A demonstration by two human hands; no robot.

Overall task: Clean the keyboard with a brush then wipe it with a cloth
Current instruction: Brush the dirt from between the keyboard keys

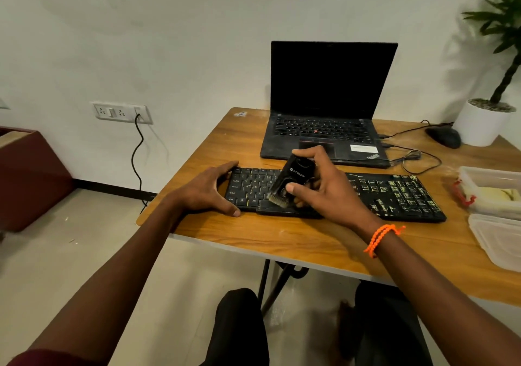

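A black keyboard (394, 196) lies across the wooden table (282, 241), its right half flecked with pale crumbs. My right hand (327, 188) grips a black brush (290, 179) tilted down, its pale bristles touching the keys near the space bar. My left hand (208, 191) clasps the keyboard's left end, thumb at the front edge and fingers at the back edge. No cloth is in view.
An open black laptop (327, 112) stands behind the keyboard. A black mouse (444, 137) and cables lie at the back right by a white plant pot (479, 123). Clear plastic containers (496, 196) sit at the right edge. A wall socket (121, 112) with a cable is at left.
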